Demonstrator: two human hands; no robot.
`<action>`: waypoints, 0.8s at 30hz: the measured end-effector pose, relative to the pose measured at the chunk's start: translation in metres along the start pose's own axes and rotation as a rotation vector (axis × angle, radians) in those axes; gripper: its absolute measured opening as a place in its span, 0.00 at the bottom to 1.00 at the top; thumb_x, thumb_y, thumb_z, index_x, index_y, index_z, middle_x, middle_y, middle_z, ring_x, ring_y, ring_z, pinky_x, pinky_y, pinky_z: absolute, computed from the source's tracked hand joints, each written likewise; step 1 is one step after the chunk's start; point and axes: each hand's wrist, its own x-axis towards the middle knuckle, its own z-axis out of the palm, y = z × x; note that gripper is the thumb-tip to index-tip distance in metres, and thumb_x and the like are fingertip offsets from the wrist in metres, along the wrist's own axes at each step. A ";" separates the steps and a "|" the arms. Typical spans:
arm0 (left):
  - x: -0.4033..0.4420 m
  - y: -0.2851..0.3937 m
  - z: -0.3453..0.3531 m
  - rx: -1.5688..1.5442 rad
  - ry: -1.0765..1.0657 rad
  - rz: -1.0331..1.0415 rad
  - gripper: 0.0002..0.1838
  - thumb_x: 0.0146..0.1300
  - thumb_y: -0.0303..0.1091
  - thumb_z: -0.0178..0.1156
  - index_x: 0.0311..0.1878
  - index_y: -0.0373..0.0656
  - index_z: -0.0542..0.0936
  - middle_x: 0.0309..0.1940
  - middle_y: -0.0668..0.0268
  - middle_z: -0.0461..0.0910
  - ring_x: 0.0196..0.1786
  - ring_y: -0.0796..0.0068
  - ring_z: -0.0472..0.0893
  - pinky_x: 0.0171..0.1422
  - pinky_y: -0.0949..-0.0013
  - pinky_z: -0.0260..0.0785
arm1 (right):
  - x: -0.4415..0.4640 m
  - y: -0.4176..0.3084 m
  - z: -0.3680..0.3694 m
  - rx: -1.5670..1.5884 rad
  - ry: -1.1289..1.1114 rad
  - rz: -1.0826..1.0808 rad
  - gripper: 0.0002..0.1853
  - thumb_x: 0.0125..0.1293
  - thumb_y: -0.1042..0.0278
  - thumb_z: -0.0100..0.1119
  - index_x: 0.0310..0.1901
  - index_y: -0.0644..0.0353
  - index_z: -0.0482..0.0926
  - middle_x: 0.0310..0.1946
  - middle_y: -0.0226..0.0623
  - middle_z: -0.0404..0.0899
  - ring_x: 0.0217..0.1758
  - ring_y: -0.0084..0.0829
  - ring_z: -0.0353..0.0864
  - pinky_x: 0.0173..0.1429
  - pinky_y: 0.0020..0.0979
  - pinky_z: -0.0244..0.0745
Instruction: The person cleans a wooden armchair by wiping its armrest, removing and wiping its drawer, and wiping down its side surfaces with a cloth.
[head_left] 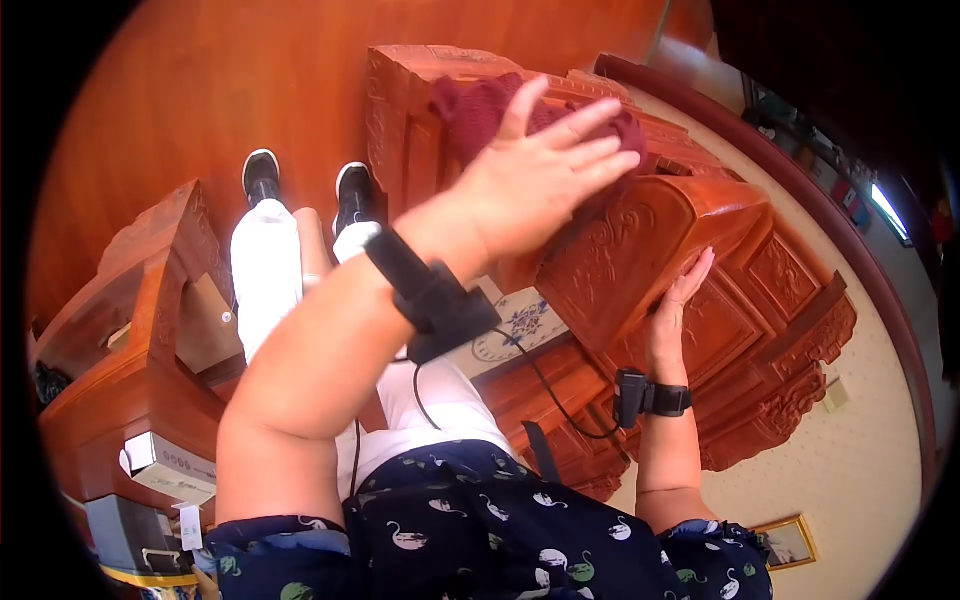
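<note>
The person's left hand [545, 180] reaches across a dark red cloth [472, 120], its fingers spread wide and not curled round anything; whether the palm presses on the cloth or passes just above it cannot be told. The cloth lies bunched over the upper part of a large carved wooden piece of furniture [610, 235], beyond the person's lap. The right hand [682, 290] is held flat, fingers straight and close together, beside the side of a rounded wooden block on the same furniture, seemingly braced on it, with nothing gripped. The step in hand looks like work with the cloth at the carved wood, the left hand leading and the right giving support; shifting the cloth from here would call for a flat palm in firm contact or fingers closed on a fold. Counted, there are one cloth, two bare hands, two black wrist devices [440, 305], one on each arm, and two dark shoes [262, 175] on the reddish floor [190, 110]. One large carved piece stands on the right of the view, and a second wooden piece [140, 290] on the left. Near the lower left are one white box [170, 465] and one grey-blue case [128, 525]; one framed picture [790, 543] shows at the lower right. A single pale panel with a blue floral pattern [525, 322] sits between the arms, partly hidden.
</note>
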 end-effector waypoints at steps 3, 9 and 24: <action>0.006 -0.021 -0.013 -0.086 -0.041 -0.023 0.38 0.42 0.43 0.70 0.61 0.55 0.68 0.67 0.69 0.59 0.73 0.73 0.50 0.73 0.48 0.29 | 0.002 0.001 0.002 0.035 0.009 0.002 0.34 0.72 0.48 0.28 0.70 0.61 0.35 0.72 0.47 0.24 0.75 0.40 0.24 0.73 0.38 0.24; 0.015 0.003 0.007 0.114 -0.257 0.202 0.17 0.53 0.32 0.54 0.47 0.54 0.80 0.60 0.76 0.69 0.72 0.76 0.52 0.75 0.48 0.29 | 0.002 0.004 0.002 0.087 0.003 0.008 0.34 0.72 0.49 0.28 0.70 0.61 0.35 0.72 0.47 0.23 0.75 0.41 0.24 0.73 0.38 0.24; -0.011 -0.008 -0.005 -0.033 -0.081 0.027 0.39 0.34 0.35 0.71 0.57 0.49 0.70 0.68 0.67 0.57 0.72 0.67 0.52 0.75 0.52 0.30 | 0.003 -0.010 0.004 -0.021 0.073 0.005 0.32 0.72 0.52 0.29 0.70 0.63 0.39 0.72 0.51 0.29 0.75 0.44 0.28 0.73 0.39 0.27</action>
